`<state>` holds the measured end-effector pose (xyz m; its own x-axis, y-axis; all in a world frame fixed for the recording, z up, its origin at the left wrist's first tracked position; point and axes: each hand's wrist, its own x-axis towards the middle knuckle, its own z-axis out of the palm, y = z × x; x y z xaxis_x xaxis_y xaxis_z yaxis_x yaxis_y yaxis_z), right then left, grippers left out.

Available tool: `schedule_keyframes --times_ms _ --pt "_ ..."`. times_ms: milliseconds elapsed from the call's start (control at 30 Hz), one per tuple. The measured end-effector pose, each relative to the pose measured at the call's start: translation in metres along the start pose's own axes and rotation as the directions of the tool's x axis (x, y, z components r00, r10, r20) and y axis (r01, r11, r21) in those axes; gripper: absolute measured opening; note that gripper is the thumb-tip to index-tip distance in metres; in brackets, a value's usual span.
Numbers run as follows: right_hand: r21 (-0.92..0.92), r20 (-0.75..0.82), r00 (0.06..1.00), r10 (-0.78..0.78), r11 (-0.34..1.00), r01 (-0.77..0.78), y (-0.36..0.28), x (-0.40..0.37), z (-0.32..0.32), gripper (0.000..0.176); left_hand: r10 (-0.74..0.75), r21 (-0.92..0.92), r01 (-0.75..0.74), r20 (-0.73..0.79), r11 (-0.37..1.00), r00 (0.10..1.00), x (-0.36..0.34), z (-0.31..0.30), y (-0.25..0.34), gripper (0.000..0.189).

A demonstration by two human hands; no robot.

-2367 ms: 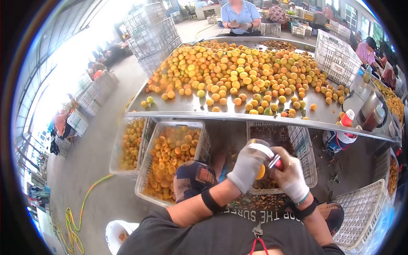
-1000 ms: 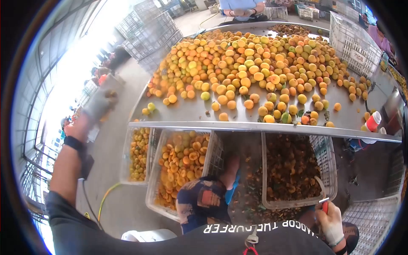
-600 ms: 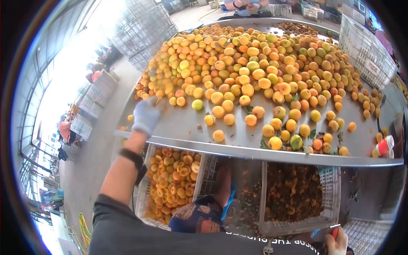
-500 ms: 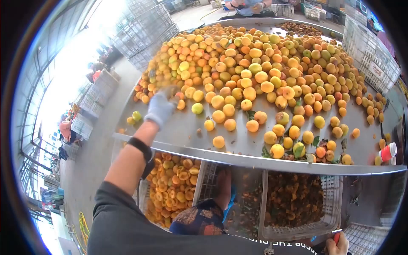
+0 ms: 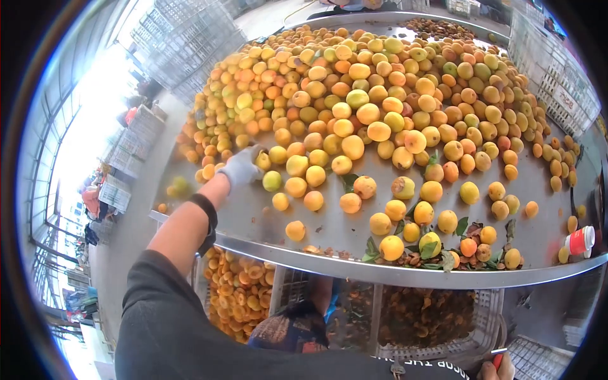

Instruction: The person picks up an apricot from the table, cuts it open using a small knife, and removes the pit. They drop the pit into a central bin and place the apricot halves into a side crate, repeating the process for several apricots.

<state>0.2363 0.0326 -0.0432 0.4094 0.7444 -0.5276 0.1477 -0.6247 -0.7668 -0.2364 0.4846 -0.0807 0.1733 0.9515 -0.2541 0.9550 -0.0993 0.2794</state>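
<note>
My left hand (image 5: 242, 168), in a pale glove, reaches over the metal table at the left edge of a large heap of apricots (image 5: 354, 101). Its fingers are bent beside the nearest fruits, and whether they hold one is hidden. A yellow-green apricot (image 5: 272, 181) lies just right of the fingers. At the bottom right, my right hand (image 5: 497, 370) is closed around a small tool with a red handle (image 5: 498, 360), low in front of my body.
Under the metal table (image 5: 380, 269) stand a crate of split apricots (image 5: 237, 291) and a crate of dark scraps (image 5: 427, 316). A red and white cup (image 5: 580, 241) lies at the right. Stacked crates (image 5: 183, 47) rise beyond the left side. Another person's hands show at the top.
The view has shifted, with the table edge now lower in it. My left hand has moved in beside the loose apricots near the heap. My right hand still grips the tool.
</note>
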Motion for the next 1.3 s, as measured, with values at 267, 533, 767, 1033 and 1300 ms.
schedule_keyframes --times_ms 267,533,767,1033,1300 --pt "0.099 0.025 0.977 -0.212 0.973 0.209 -0.012 0.013 0.003 0.008 0.155 -0.608 -0.073 0.083 0.790 0.984 -0.107 -0.048 0.117 0.061" --pt "0.065 0.054 0.778 -0.626 0.780 0.623 -0.038 -0.033 0.044 0.023 0.524 -0.944 -0.138 0.042 0.298 0.850 -0.257 0.014 0.246 0.064" --pt "0.018 0.014 0.671 -0.742 0.671 0.741 -0.041 -0.106 0.066 0.009 0.548 -0.987 -0.161 -0.120 0.028 0.828 -0.360 0.044 0.261 0.069" --pt "0.162 -0.028 0.719 -0.695 0.706 0.689 -0.039 -0.151 0.055 0.010 0.484 -0.971 -0.151 -0.223 -0.183 0.846 -0.411 0.045 0.269 0.063" --pt "-0.015 -0.007 0.627 -0.779 0.627 0.779 -0.027 -0.151 0.046 0.014 0.488 -0.948 -0.148 -0.275 -0.283 0.829 -0.419 0.055 0.278 0.055"
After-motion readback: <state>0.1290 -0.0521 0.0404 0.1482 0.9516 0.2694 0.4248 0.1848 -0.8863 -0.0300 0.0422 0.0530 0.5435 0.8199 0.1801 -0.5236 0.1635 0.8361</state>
